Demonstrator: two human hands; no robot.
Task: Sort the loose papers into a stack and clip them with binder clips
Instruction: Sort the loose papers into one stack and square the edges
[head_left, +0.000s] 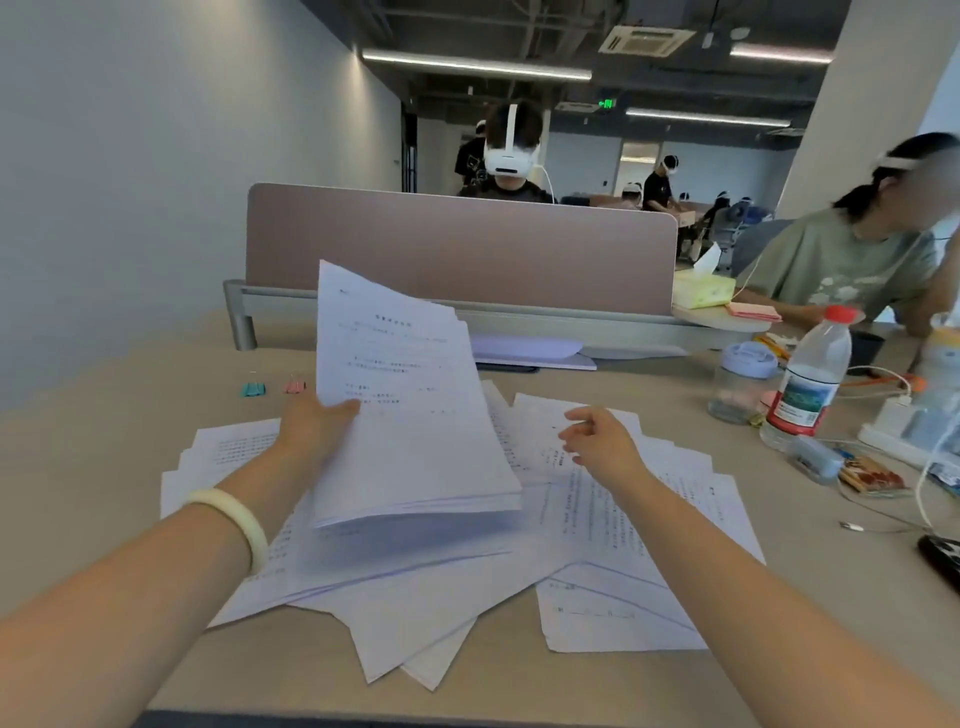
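My left hand (317, 423) grips a stack of printed papers (410, 410) by its left edge and holds it tilted above the desk. Beneath and around it, several loose printed sheets (613, 525) lie fanned out over the desk. My right hand (602, 441) hovers over the sheets on the right with its fingers loosely curled and nothing in it. A teal binder clip (253, 389) and a pink binder clip (295, 386) lie on the desk at the far left, beyond my left hand.
A brown partition (457, 244) closes off the desk's far side. At right stand a water bottle (808, 379), a clear jar with a pale lid (743, 382), a power strip with cables (893, 431) and a tissue box (704, 288). A person in a green shirt (841, 260) sits at right.
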